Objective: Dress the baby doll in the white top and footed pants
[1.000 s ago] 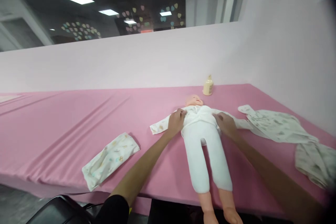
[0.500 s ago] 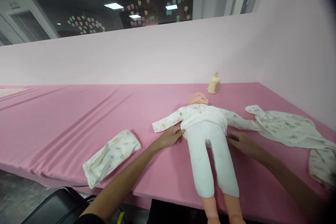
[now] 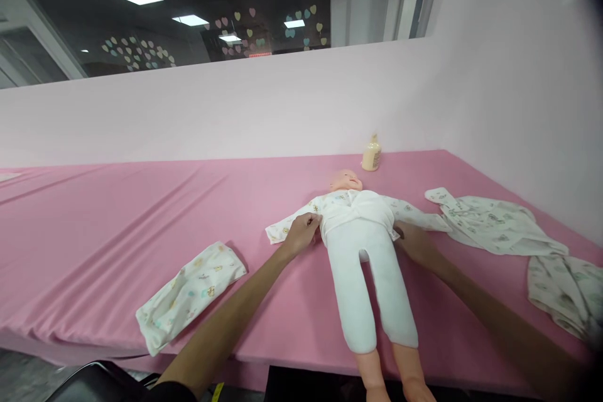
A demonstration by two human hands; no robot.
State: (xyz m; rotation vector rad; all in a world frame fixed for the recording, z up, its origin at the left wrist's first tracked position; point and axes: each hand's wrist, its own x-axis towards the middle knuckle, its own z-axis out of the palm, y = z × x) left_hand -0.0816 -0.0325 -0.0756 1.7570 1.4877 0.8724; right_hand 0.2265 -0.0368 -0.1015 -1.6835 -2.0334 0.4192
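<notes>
Pink table (image 3: 117,213) under the doll (image 3: 362,245): our left hand (image 3: 300,235) pinches its shirt hem (image 3: 325,226) in a closed grip, our right hand's (image 3: 411,240) grip unclear, steadying its hip.

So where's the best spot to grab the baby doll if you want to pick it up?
Probably the doll is best held round its middle, coming in from both sides. It lies flat on its back on the pink table, arms spread, and the left hand and right hand already sit at its waist.
</notes>
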